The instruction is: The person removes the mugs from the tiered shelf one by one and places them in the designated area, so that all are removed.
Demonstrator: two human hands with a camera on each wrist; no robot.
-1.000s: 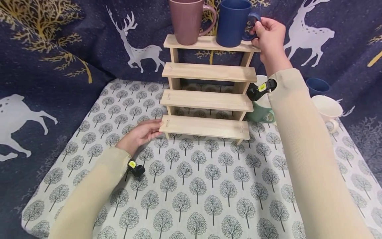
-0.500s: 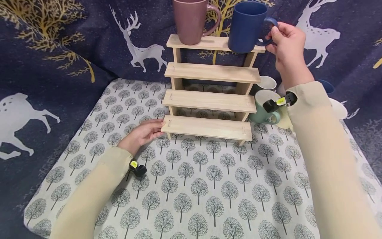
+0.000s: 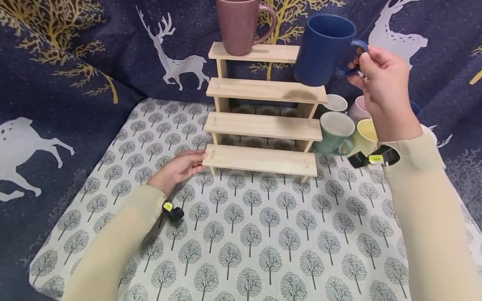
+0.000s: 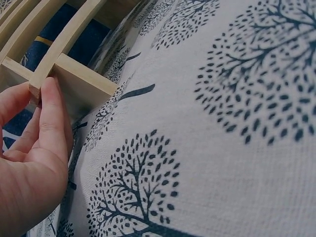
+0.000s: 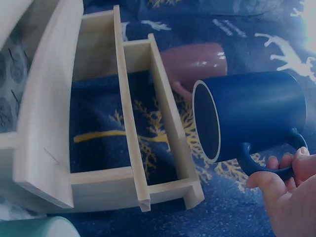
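A dark blue mug (image 3: pixel 321 52) hangs in the air at the right end of a stepped wooden shelf (image 3: pixel 260 125), in front of its upper steps. My right hand (image 3: pixel 385 79) grips the mug by its handle. In the right wrist view the fingers of the right hand (image 5: pixel 289 187) curl round that handle. On the top step stands a mauve mug (image 3: pixel 239 27), handle to the right. My left hand (image 3: pixel 180 169) pinches the left end of the lowest step; in the left wrist view the left hand (image 4: pixel 37 143) has thumb and fingers on the board's end.
Right of the shelf several mugs stand on the tree-print cloth (image 3: pixel 241 234): a green mug (image 3: pixel 335 131), a yellow mug (image 3: pixel 363 136), a white-lined dark mug (image 3: pixel 335 103) and a pink mug (image 3: pixel 359 108). A dark deer-print cloth (image 3: pixel 124 75) hangs behind.
My right hand has lifted the blue mug off the top step and carried it right, down and nearer. The left hand stays on the lowest step.
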